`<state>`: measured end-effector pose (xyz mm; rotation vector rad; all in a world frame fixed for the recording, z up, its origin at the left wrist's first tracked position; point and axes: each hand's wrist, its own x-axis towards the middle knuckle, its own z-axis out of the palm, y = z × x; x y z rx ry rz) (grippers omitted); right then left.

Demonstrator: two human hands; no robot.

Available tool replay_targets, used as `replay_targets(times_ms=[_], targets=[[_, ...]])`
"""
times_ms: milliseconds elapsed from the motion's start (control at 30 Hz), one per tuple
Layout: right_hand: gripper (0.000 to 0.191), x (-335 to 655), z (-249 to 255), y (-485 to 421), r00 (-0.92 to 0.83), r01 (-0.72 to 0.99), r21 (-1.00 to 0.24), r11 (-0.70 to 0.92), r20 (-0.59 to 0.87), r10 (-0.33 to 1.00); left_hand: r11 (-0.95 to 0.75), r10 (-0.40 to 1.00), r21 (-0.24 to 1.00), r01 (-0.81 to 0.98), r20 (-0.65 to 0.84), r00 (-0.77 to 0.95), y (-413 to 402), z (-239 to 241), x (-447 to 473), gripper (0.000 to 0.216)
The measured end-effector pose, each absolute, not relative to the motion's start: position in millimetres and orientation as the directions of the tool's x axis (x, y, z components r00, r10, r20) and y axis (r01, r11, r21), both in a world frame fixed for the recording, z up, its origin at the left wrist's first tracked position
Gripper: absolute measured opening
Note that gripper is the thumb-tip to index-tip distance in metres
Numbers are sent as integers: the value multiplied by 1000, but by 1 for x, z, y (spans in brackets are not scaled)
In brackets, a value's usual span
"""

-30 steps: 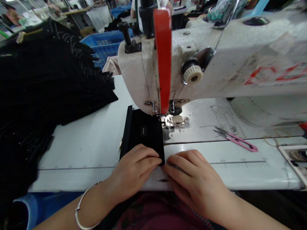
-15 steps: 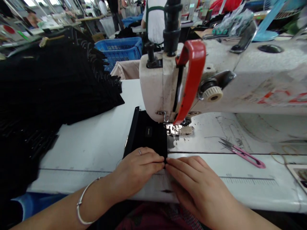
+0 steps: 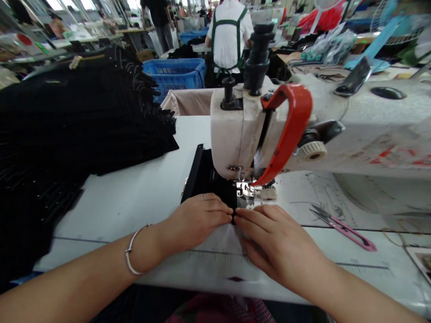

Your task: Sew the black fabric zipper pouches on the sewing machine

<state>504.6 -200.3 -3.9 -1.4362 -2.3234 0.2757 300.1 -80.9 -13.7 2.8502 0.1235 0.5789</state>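
Observation:
A black fabric piece (image 3: 222, 186) with a small label lies on the white table, its right edge beside the presser foot (image 3: 247, 189) of the sewing machine (image 3: 229, 139). My left hand (image 3: 198, 220) rests over its near part, fingers together and tips gripping the near right corner. Right against those tips, my right hand (image 3: 272, 235) pinches the same corner between thumb side and fingers; the thumb is mostly hidden beneath. A red curved lever guard (image 3: 299, 112) fronts the machine head and hides part of the needle area.
Pink-handled thread snips (image 3: 350, 231) lie on the table right of my right hand. A tall pile of black fabric pieces (image 3: 77, 121) covers the left side. Behind the table stand a blue crate (image 3: 175, 72) and a person in a white shirt (image 3: 229, 40).
Both hands and the black fabric piece have moved forward, away from me, along the presser foot. The camera view has tilted up and shifted left slightly. Both hands keep their hold on the corner.

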Motion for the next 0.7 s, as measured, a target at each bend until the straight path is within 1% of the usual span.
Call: replay_targets(times_ms=[100, 300, 500, 700], targets=[[26, 507, -4, -193, -406, 823, -325, 465, 235, 883, -969, 141, 241, 52, 369, 919, -73, -15, 302, 22], [35, 511, -9, -183, -394, 860, -240, 450, 247, 885, -970, 170, 225, 94, 344, 924, -60, -19, 307, 24], [38, 513, -16, -173, -352, 886, -213, 412, 270, 896, -966, 213, 224, 132, 389, 896, -49, -19, 314, 22], [37, 513, -23, -170, -320, 899, -204, 387, 295, 900, -963, 240, 211, 167, 393, 887, -36, -21, 321, 21]])
